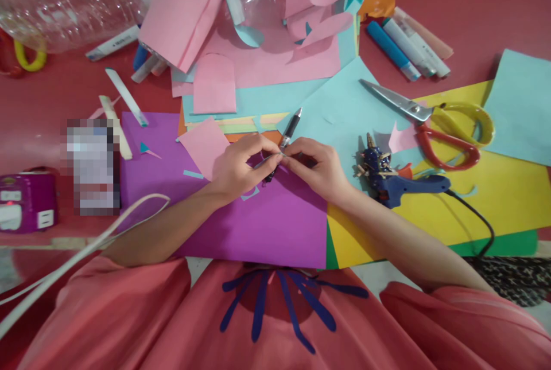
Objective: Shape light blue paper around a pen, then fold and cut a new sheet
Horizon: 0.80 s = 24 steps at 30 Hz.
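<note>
Head camera shows the left hand (241,168) and right hand (319,168) meeting fingertip to fingertip, each pinched on what seems a tiny pale piece (282,155), probably for fine control. Beneath them, a pen (293,128) lies partly over purple paper (267,229). Scissors (424,112) and a glue gun (424,185) rest rightward, presumably for easy reach.

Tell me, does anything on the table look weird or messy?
Yes: the blue glue gun, lying right of the right hand, has pale bits clustered near its nozzle, so it looks messy. I can't tell whether they're stuck on.
</note>
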{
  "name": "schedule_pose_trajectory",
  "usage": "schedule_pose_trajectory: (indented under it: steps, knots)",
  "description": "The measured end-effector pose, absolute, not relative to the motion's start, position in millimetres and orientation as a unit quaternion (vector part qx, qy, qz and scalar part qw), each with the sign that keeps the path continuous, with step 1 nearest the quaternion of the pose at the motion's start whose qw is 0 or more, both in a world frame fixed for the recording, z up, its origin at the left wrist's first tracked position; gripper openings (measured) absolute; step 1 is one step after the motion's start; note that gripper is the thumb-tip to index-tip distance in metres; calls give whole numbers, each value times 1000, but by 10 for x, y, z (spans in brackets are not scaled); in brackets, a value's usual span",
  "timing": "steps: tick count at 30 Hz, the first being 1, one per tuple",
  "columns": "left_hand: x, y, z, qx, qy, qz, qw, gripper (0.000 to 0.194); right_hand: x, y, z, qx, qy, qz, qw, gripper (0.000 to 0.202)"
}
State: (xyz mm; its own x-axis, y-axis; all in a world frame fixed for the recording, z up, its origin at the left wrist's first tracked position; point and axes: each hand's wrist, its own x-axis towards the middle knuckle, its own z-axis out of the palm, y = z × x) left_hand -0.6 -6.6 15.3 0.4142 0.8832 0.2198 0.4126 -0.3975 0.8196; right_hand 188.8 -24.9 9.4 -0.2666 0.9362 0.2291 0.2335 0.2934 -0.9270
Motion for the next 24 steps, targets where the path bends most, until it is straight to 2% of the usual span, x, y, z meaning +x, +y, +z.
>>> schedule_pose_trajectory:
  steps: [14,19,24]
  knots:
    - [-2,-61,175,752,413,357,369,14,1887,-252,120,-439,-662,438,421,12]
    - [-1,-70,145,726,454,333,394,20,1887,-265,164,-471,-603,462,448,14]
    - [-11,-70,75,705,456,357,409,30,1891,-274,186,-448,-645,433,444,8]
